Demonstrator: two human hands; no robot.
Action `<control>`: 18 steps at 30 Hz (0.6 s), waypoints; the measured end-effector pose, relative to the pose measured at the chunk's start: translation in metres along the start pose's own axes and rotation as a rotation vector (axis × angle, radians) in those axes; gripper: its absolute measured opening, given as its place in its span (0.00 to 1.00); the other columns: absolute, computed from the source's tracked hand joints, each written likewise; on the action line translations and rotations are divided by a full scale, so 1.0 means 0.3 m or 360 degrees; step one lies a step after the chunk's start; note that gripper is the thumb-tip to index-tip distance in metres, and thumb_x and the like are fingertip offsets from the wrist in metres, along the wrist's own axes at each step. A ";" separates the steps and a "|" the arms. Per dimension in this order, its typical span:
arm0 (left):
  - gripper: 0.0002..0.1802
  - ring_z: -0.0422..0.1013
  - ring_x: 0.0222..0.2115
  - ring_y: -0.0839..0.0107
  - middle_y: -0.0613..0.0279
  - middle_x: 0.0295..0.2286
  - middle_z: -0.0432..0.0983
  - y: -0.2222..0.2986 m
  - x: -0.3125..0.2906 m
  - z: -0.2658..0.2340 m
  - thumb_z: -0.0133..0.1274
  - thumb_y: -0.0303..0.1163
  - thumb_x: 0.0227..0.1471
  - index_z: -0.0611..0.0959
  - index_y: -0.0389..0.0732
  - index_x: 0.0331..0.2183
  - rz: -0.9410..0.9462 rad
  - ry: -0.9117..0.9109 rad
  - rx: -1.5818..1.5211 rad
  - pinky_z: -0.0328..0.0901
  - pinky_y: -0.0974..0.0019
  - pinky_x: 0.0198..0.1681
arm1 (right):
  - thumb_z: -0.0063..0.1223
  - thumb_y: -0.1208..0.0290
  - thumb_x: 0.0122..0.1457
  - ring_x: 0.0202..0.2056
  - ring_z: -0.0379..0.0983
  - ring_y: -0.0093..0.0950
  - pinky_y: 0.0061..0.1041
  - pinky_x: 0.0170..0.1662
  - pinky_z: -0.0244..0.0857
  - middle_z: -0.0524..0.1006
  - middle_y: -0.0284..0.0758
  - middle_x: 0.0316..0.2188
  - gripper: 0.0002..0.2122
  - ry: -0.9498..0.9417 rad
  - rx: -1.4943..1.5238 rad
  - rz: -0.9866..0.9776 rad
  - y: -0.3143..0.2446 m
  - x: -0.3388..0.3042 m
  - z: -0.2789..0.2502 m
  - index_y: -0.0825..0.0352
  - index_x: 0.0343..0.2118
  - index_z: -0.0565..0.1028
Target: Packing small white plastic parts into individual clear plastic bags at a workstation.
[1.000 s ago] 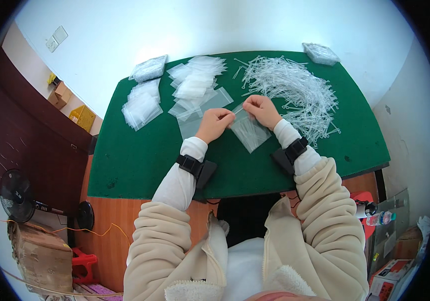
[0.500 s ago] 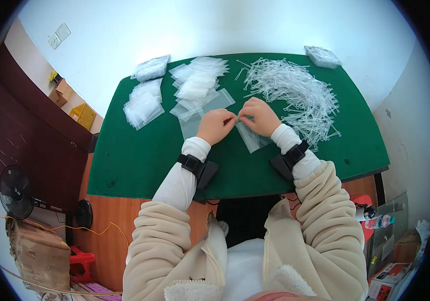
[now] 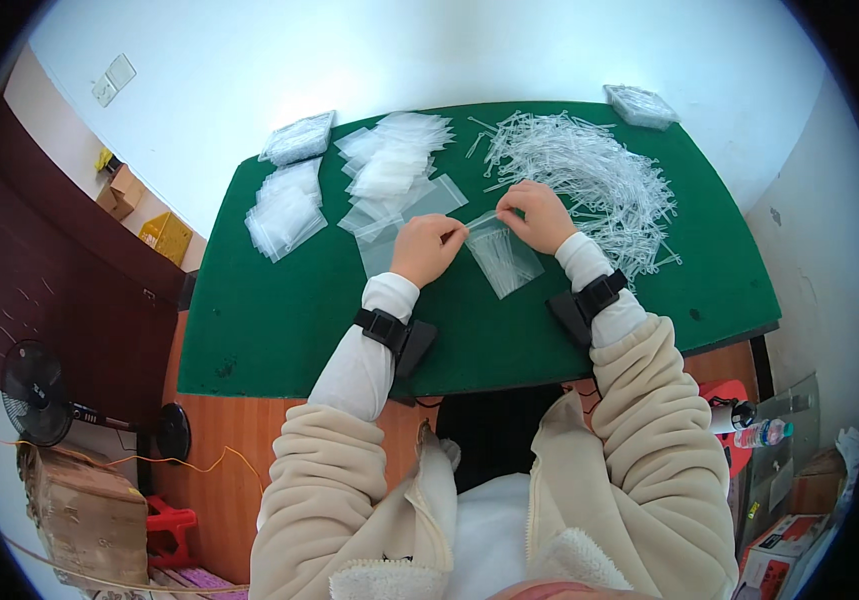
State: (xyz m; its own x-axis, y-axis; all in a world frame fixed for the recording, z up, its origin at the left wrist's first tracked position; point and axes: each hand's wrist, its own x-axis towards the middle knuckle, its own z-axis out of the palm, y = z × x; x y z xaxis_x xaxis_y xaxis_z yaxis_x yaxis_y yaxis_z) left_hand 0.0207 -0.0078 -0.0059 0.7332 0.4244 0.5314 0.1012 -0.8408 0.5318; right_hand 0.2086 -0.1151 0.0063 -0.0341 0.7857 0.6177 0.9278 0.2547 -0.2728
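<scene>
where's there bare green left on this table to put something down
The near left part of the green table, between the left hand and the left edge, is bare. So is the near right strip by the right hand. The far half is crowded: clear bag stacks and the pile of white strips.

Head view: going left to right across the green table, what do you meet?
Stack of clear bags → left hand → clear bag pinched between both hands → right hand → heap of thin white strips, all on the green table.
</scene>
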 end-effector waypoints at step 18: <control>0.08 0.70 0.21 0.61 0.56 0.20 0.73 0.026 -0.001 -0.006 0.52 0.32 0.42 0.80 0.38 0.23 0.0039 -0.0060 -0.0080 0.63 0.63 0.25 | 0.52 0.73 0.45 0.30 0.67 0.34 0.32 0.33 0.60 0.70 0.33 0.21 0.02 -0.0043 0.0224 -0.0110 -0.087 0.012 0.037 0.64 0.21 0.72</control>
State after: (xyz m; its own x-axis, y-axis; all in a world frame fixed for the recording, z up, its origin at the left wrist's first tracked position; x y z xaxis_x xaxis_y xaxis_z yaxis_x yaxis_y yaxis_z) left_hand 0.0201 -0.0139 -0.0008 0.7600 0.3900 0.5199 0.0496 -0.8324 0.5519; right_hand 0.1801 -0.1125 0.0075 -0.1077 0.7780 0.6189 0.8617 0.3836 -0.3322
